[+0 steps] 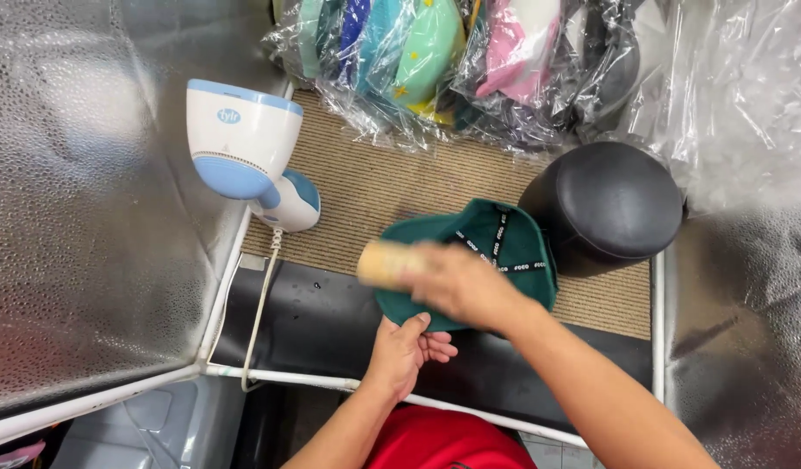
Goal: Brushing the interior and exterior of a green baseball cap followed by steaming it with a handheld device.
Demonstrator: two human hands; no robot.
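Reflector panel [79, 200]: silver, dimpled, along the bench's left edge; nothing of mine touches it.
Steamer [244, 148]: white and blue, near the bench's back-left corner, lying on the mat [374, 187]; its cord [260, 304] runs toward the front rail.
Left hand [405, 347]: mine, at the bench's front edge, fingers curled shut on the near rim of the cap [483, 252], thumb on top.
Cap: green, turned inside out with its taped seams showing, at mid-bench over the line where the mat meets the black sheet [313, 317].
Right hand [465, 282]: mine, closed around a tan roller [387, 263] that sticks out to the left; blurred, so how tightly I cannot tell. The roller lies at the cap's left edge.
Form [604, 204]: black, round-topped, just right of the cap and touching its far side.
Bagged caps [444, 61]: stacked in clear plastic along the back edge.
Risk, grip: I judge my left hand pinches only the rim; a hard roller stroke could pull the cap free.
Risk, cord: it hangs near my left wrist; a snag could drag the steamer.
Risk, form: a push to the right could press the cap against it and crease it.
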